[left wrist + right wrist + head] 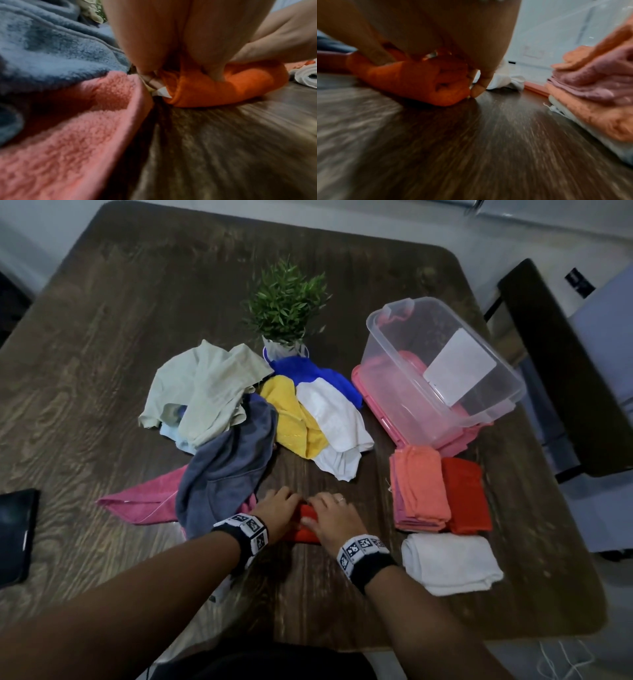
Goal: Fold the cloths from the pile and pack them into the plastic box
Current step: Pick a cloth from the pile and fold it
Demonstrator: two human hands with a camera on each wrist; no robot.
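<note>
A folded orange cloth (306, 527) lies on the dark wooden table (308, 604) near its front edge. My left hand (279, 505) and right hand (331, 517) both grip it, side by side, and cover most of it. In the left wrist view the left hand (171, 40) has its fingers dug into the orange cloth (240, 86). In the right wrist view the right hand (453, 33) curls over the far edge of the orange cloth (412, 83). The loose pile (239, 412) lies behind. The clear plastic box (404, 392) stands at the right on a pink lid (373, 398).
Folded cloths lie right of my hands: a salmon and pink stack (419, 491), a red one (467, 498), a white one (448, 563). A potted plant (284, 302) stands behind the pile. A dark tablet (15, 535) lies at the left edge. A chair (565, 371) is at the right.
</note>
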